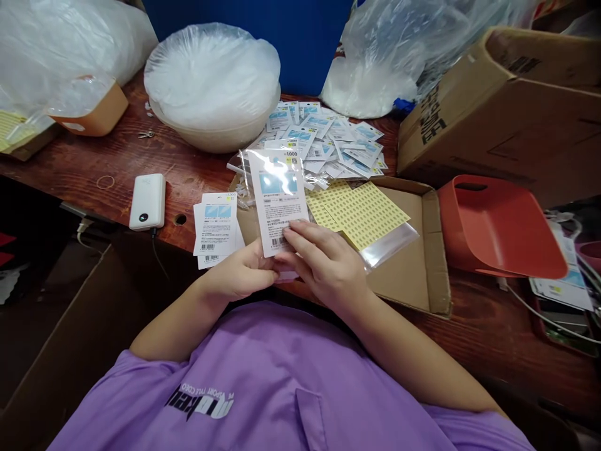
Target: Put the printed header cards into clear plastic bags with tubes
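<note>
A clear-wrapped white product packet (277, 194) with a blue picture and a barcode stands upright in front of me. My left hand (244, 274) grips its lower edge from below. My right hand (323, 263) lies over its lower right corner, fingers pressed on the barcode area. Just to the right a yellow sticker sheet (364, 213) lies partly in a clear sleeve inside a shallow cardboard tray (422, 275). A small stack of like packets (215, 228) sits to the left of my hands. A large heap of packets (328, 138) lies behind.
A white power bank (148, 200) lies at the left on the wooden table (113, 163). A bowl covered in plastic (213, 88) stands at the back, plastic bags (399, 56) beside it. At the right are a cardboard box (507, 106) and a red scoop-like bin (498, 225).
</note>
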Demonstrator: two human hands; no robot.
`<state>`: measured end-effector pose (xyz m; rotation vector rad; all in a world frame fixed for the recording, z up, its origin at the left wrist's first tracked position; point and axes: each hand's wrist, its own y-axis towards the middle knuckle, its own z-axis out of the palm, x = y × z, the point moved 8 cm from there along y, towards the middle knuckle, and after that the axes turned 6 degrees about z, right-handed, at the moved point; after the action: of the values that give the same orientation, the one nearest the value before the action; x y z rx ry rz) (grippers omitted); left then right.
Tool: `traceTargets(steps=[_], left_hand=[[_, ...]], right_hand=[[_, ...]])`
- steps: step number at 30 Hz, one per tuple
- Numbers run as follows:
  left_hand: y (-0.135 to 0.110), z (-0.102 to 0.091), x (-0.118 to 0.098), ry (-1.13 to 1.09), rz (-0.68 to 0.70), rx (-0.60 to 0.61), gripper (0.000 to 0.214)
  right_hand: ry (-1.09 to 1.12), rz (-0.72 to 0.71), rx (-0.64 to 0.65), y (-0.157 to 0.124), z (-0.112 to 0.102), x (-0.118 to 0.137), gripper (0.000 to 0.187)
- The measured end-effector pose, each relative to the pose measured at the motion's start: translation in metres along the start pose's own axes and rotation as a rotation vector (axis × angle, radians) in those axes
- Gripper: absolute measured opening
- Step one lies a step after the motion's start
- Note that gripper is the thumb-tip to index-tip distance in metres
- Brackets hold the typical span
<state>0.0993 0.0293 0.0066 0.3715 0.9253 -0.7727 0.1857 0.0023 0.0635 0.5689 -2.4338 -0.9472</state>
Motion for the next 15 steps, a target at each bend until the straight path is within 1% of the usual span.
traceTargets(steps=[3, 5, 7, 9, 10, 12, 13, 14, 15], left_hand=[[0.008, -0.009, -0.01, 0.005, 0.049, -0.077, 0.041], [0.017, -0.017, -0.018, 0.031, 0.066, -0.123, 0.046], [0.028, -0.027, -0.028, 0.096, 0.052, -0.174, 0.049], [0.034, -0.041, -0.041, 0.217, 0.043, -0.246, 0.052], [0.033, -0.05, -0.051, 0.309, 0.061, -0.297, 0.053], [0.023, -0.07, -0.078, 0.57, 0.157, -0.439, 0.057], [0.014, -0.079, -0.093, 0.736, 0.217, -0.521, 0.059], [0.003, -0.089, -0.106, 0.917, 0.258, -0.607, 0.059], [-0.007, -0.1, -0.117, 1.1, 0.265, -0.687, 0.057]], right_hand=[[0.068, -0.038, 0.019, 0.011, 0.011, -0.006, 0.025], [0.083, -0.043, 0.024, 0.022, 0.02, -0.017, 0.022], [0.052, 0.005, 0.045, 0.037, 0.035, -0.038, 0.021], [0.018, 0.112, 0.084, 0.055, 0.052, -0.068, 0.022], [0.005, 0.181, 0.112, 0.062, 0.062, -0.084, 0.025], [-0.041, 0.304, 0.173, 0.074, 0.077, -0.108, 0.031], [-0.07, 0.338, 0.199, 0.077, 0.083, -0.113, 0.034], [-0.095, 0.345, 0.222, 0.079, 0.087, -0.11, 0.037], [-0.102, 0.314, 0.259, 0.079, 0.092, -0.1, 0.039]])
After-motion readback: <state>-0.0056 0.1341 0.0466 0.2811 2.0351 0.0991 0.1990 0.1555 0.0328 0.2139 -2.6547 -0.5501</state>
